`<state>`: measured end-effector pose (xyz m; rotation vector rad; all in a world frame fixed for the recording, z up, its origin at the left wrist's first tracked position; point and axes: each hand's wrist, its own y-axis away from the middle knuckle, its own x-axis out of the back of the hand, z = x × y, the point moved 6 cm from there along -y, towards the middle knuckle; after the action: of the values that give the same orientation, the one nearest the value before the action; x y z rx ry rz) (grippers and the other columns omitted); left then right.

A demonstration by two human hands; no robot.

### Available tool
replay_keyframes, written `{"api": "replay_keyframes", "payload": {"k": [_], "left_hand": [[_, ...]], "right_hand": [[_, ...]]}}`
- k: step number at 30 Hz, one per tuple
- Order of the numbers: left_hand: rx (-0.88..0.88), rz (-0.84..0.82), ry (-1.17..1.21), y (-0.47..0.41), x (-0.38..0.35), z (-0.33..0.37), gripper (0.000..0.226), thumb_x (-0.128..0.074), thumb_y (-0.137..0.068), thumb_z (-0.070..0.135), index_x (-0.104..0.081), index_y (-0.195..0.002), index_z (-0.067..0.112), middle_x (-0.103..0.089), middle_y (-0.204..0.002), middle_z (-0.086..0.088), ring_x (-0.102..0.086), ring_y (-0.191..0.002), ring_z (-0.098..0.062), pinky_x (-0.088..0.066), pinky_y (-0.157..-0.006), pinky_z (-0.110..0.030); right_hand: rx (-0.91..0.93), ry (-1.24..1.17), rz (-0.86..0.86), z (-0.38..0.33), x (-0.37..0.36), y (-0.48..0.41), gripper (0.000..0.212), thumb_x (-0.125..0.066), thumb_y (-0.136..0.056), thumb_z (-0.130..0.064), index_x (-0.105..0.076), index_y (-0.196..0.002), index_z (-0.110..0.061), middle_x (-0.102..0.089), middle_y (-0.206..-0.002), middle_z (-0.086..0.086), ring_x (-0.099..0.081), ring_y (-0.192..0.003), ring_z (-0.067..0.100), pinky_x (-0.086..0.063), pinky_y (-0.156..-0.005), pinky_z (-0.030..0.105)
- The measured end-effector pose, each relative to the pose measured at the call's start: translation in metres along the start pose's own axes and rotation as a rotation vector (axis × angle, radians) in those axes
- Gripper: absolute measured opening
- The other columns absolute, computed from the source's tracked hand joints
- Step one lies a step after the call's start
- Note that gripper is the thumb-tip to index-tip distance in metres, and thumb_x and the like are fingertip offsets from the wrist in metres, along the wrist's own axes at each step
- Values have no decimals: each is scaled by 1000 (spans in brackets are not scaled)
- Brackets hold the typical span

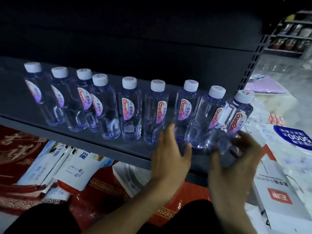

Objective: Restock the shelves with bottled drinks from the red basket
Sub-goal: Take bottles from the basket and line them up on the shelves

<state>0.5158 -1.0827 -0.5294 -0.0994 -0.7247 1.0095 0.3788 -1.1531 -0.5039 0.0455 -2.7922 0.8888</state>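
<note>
Several clear water bottles with white caps and red-lettered labels stand in a row on the dark grey shelf (pixel 70 137). My left hand (pixel 170 154) curls around the base of the third bottle from the right (pixel 185 107), thumb on its right side. My right hand (pixel 236 159) wraps its fingers around the bottom of the rightmost bottle (pixel 236 115), which leans to the right at the shelf's end. The bottle between them (pixel 207 115) also leans right. Both hands are blurred. No red basket is recognisable in view.
Under the shelf lie red patterned packs (pixel 18 149), white and blue boxes (pixel 55 164) and shiny red wrapping (pixel 189 191). White cartons (pixel 276 196) are stacked at the right. The shelf's perforated upright (pixel 253 65) stands at its right end, with more shelving (pixel 290 39) far right.
</note>
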Motion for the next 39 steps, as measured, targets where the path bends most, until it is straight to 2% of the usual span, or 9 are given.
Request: {"api": "replay_keyframes", "payload": {"k": [3,5,8,15,19,25,31,35,39], "left_hand": [[-36,209,95,-5,47,-11,38,-63,-91,29,-42,-122,37,-49,-104,19,-54,-93,4,-50,-74,-17],[-24,380,116,-12,81,-26,40,-65,-89,20,-40,-118,31,-45,-109,9,-50,-96,0,-46,-79,-12],[63,550,84,-22,122,-64,55,-70,-85,15,-38,-129,16,-34,-124,0,-43,-118,-20,-44,-98,-28],[184,203,-28,-43,131,-116,95,-81,-75,43,-23,-148,28,-46,-145,-5,-46,-132,-26,-44,-106,-50],[179,193,-68,-41,125,-109,96,-82,-76,37,-22,-150,24,-43,-145,-9,-45,-132,-27,-41,-107,-40],[177,204,-53,-49,114,-104,102,-87,-70,31,-23,-149,21,-42,-145,-9,-41,-133,-25,-39,-105,-36],[201,185,10,-61,102,-102,102,-83,-76,22,-17,-152,21,-33,-149,-12,-39,-134,-23,-26,-96,-12],[222,188,-9,-65,98,-101,102,-80,-80,24,-10,-155,22,-29,-151,-15,-40,-135,-27,-34,-105,-26],[233,95,-90,-62,103,-98,98,-72,-86,37,-5,-156,23,-29,-153,-13,-42,-135,-29,-38,-105,-32]], "right_hand": [[55,-83,-211,-26,-46,13,54,-70,-83,-3,-46,-129,-17,-53,-115,-4,-56,-103,8,-52,-88,29],[49,-70,-390,-35,-82,17,62,-71,-85,-9,-39,-138,-18,-51,-124,-4,-54,-111,5,-49,-92,19],[81,-25,-520,-44,-120,27,79,-72,-86,-13,-25,-148,-18,-44,-139,-1,-44,-127,10,-38,-103,16],[29,38,-551,-38,-152,33,88,-68,-89,-11,-8,-153,-15,-40,-148,10,-47,-130,24,-47,-104,40],[10,37,-532,-36,-157,37,88,-63,-91,-6,-3,-154,-17,-45,-141,13,-53,-123,28,-50,-99,43],[-31,52,-509,-35,-163,35,86,-59,-95,-6,1,-156,-12,-41,-144,21,-52,-123,29,-43,-92,26],[-50,78,-502,-32,-172,25,82,-55,-97,-5,3,-155,-8,-35,-148,19,-48,-122,22,-36,-89,18],[-84,83,-513,-32,-174,24,85,-55,-97,-5,7,-155,-10,-35,-145,25,-54,-120,31,-45,-92,31],[-142,-44,-536,-41,-155,35,88,-61,-91,-5,-3,-155,-23,-42,-149,9,-48,-131,23,-45,-107,44]]}}
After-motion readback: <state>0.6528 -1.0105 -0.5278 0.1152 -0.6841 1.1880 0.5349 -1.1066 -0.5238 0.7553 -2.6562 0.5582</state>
